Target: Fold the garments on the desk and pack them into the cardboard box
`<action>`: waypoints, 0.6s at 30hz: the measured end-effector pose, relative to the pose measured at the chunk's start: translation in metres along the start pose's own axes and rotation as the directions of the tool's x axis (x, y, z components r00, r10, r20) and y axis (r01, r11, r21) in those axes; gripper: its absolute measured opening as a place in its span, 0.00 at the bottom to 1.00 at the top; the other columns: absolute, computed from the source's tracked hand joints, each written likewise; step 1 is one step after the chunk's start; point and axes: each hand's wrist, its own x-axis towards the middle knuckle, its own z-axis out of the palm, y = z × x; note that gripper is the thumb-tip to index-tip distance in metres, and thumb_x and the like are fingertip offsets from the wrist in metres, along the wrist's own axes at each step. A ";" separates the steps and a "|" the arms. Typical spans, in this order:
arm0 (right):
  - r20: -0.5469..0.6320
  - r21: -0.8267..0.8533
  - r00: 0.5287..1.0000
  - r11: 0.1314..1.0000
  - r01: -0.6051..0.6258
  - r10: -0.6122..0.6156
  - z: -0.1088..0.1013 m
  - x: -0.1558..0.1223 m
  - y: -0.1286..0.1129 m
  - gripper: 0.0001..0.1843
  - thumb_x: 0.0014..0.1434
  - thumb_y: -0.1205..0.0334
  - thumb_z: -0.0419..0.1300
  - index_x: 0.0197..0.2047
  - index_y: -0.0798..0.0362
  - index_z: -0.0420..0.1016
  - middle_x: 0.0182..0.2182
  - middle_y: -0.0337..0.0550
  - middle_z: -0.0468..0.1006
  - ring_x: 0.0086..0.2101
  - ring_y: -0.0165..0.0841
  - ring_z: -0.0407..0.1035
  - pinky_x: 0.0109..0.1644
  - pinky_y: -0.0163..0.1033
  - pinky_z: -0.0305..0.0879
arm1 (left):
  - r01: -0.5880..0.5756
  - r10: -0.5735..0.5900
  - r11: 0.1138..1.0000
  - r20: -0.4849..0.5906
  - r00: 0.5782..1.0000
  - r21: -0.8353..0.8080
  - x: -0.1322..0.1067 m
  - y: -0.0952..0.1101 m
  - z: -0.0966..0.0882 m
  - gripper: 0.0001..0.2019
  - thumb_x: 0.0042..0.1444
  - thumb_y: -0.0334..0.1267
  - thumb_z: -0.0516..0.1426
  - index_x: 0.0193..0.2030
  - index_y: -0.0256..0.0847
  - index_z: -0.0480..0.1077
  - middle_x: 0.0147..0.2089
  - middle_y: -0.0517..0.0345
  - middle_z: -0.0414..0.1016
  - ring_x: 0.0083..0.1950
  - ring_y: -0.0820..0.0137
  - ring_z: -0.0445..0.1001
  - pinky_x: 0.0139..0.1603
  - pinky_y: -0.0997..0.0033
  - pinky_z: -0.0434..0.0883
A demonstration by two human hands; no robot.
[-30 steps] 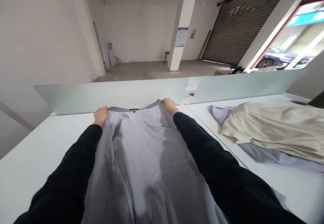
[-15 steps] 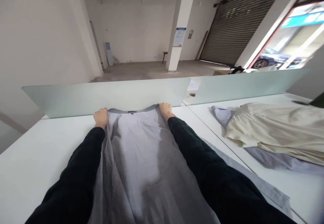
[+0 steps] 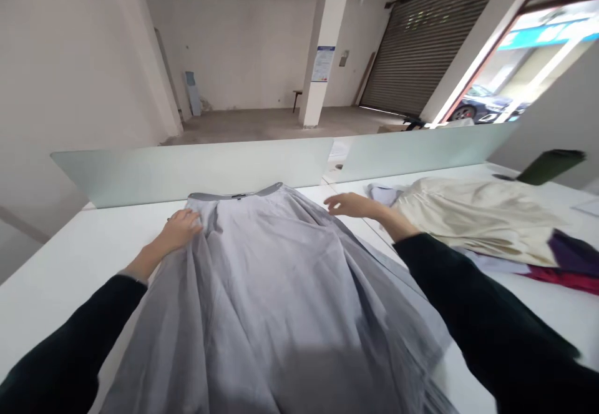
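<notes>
A light grey garment [image 3: 276, 258] lies spread on the white table with loose folds down its length. Its darker band and small label form the far edge; I cannot tell whether it is a skirt or a shirt. My left hand [image 3: 181, 230] rests on its left side just below the band, fingers extended and laid flat. Off the right side of the garment, my right hand [image 3: 350, 205] hovers above the table, fingers apart and slightly bent, holding nothing.
Frosted glass dividers [image 3: 201, 167] run along the back of the white table [image 3: 51, 276]. To the right lies a pile with a cream cloth [image 3: 472, 214] on top and purple and red cloth [image 3: 568, 280] beneath. A dark green object [image 3: 552, 165] stands at the far right.
Both hands have let go of the garment's far band. My left hand has slid down its left side; my right hand has moved right, away from it. The garment now lies wider.
</notes>
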 end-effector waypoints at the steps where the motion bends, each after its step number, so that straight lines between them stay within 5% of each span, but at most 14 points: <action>1: 0.003 0.031 1.000 0.999 -0.017 0.017 0.005 -0.033 0.011 0.19 0.61 0.60 0.59 0.55 0.53 0.76 0.47 0.45 0.81 0.44 0.35 0.76 0.49 0.34 0.68 | -0.050 0.051 0.998 0.037 0.998 -0.026 -0.016 0.005 -0.003 0.24 0.61 0.43 0.52 0.62 0.40 0.67 0.68 0.42 0.62 0.70 0.55 0.58 0.69 0.55 0.57; 5: -0.077 0.118 0.982 0.980 -0.163 0.172 0.049 -0.162 0.048 0.19 0.60 0.59 0.58 0.53 0.50 0.76 0.47 0.45 0.81 0.42 0.37 0.77 0.48 0.38 0.70 | -0.134 0.151 0.984 0.145 0.978 -0.119 -0.059 0.042 -0.013 0.25 0.61 0.47 0.50 0.64 0.44 0.66 0.71 0.46 0.58 0.71 0.56 0.56 0.69 0.55 0.56; 9: -0.192 0.181 0.918 0.932 -0.315 0.348 0.102 -0.245 0.075 0.17 0.59 0.58 0.59 0.51 0.48 0.77 0.47 0.46 0.80 0.44 0.39 0.76 0.48 0.39 0.71 | -0.305 0.345 0.928 0.183 0.920 -0.215 -0.069 0.113 -0.016 0.27 0.61 0.49 0.50 0.66 0.44 0.64 0.72 0.48 0.56 0.72 0.55 0.53 0.70 0.54 0.53; 14: -0.281 0.161 0.781 0.830 -0.535 0.558 0.122 -0.257 0.093 0.17 0.61 0.56 0.57 0.51 0.51 0.77 0.47 0.49 0.80 0.43 0.39 0.76 0.43 0.38 0.69 | -0.534 0.621 0.749 0.136 0.772 -0.392 -0.069 0.229 0.003 0.25 0.64 0.49 0.50 0.66 0.44 0.63 0.71 0.48 0.57 0.72 0.56 0.54 0.70 0.55 0.55; 18: -0.271 0.095 0.752 0.794 -0.600 0.601 0.115 -0.238 0.089 0.17 0.61 0.54 0.57 0.50 0.52 0.77 0.43 0.49 0.81 0.44 0.40 0.75 0.39 0.36 0.65 | -0.671 0.723 0.648 0.013 0.691 -0.360 -0.072 0.284 0.035 0.23 0.65 0.43 0.51 0.66 0.45 0.62 0.72 0.44 0.54 0.71 0.54 0.55 0.69 0.50 0.57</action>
